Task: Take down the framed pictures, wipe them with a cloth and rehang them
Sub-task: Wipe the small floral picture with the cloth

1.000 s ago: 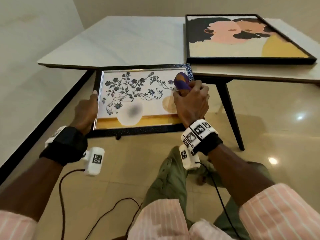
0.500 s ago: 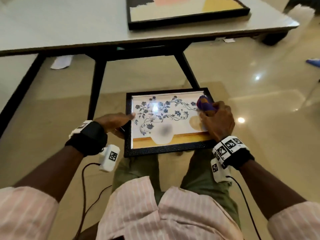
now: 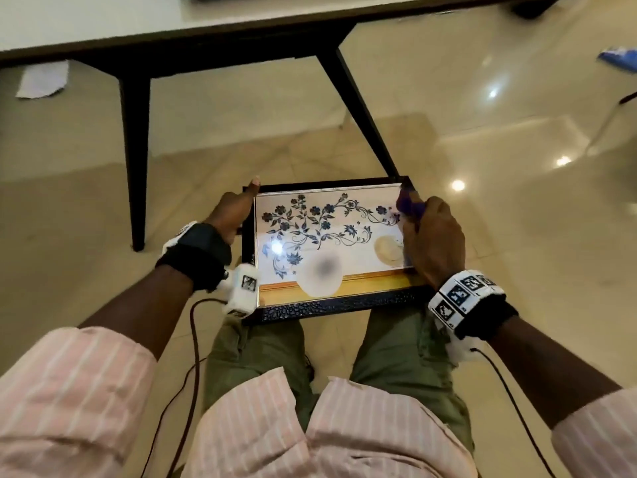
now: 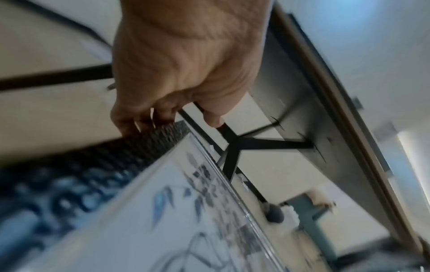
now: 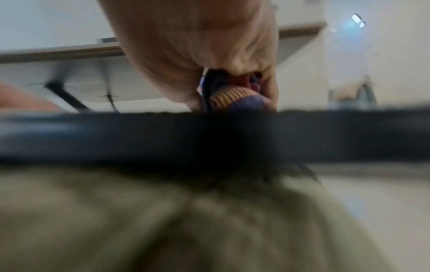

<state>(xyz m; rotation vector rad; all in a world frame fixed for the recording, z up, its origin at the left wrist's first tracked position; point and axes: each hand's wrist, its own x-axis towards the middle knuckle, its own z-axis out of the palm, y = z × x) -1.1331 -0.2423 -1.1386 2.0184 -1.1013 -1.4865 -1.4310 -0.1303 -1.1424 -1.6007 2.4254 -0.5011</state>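
A black-framed picture [image 3: 327, 307] with blue flowers on a white ground lies flat across my knees. My left hand [image 3: 234, 212] grips its left edge, thumb on top; in the left wrist view the fingers [image 4: 139, 121] curl under the textured frame [image 4: 130, 152]. My right hand [image 3: 431, 236] sits on the picture's right side and holds a bunched purple and orange cloth [image 3: 408, 205] against the glass near the top right corner. The right wrist view shows the cloth [image 5: 235, 99] clutched in my fist behind the frame's [image 5: 139, 136] blurred black edge.
A pale table [image 3: 103, 25] with black legs [image 3: 136, 150] stands just ahead of my knees. A white paper scrap [image 3: 43, 79] lies on the glossy tiled floor under it. A blue object [image 3: 620, 60] lies at the far right. Cables hang from both wrists.
The picture has come down from in front of the table edge to my lap. My view has tilted down, so the large picture on the table has left the frame.
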